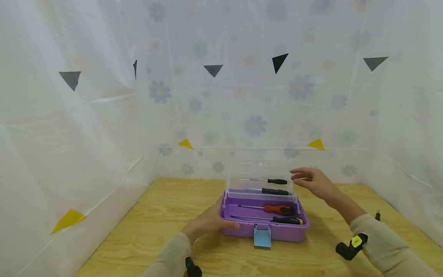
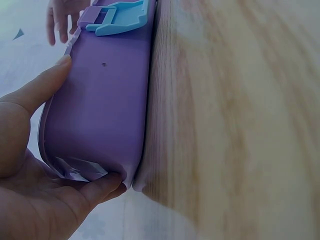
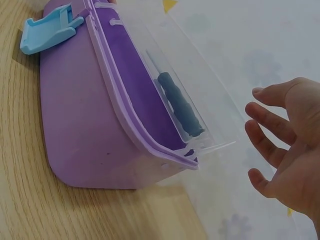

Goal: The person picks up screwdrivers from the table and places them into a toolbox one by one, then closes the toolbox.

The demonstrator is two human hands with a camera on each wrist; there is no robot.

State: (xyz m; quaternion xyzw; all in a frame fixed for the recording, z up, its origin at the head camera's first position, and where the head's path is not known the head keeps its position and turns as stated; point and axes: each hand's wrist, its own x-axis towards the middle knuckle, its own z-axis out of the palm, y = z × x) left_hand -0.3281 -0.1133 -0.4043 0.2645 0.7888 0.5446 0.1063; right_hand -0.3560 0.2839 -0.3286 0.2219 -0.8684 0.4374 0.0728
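Note:
A purple toolbox stands on the table with its clear lid raised. My left hand grips its left end, thumb on the front wall and fingers round the side. Inside lie a red-and-black screwdriver and a black screwdriver with a yellow end. Two more black-handled screwdrivers, a thin one and a thicker one, show within the clear plastic behind them. Beside the lid's right edge my right hand hovers with loosely bent fingers, holding nothing. A light blue latch hangs down in front.
The wooden table runs back to a flowered plastic curtain with black and yellow triangles on it. A small black object with a grey tip shows just past the right sleeve. Each wrist wears a black camera.

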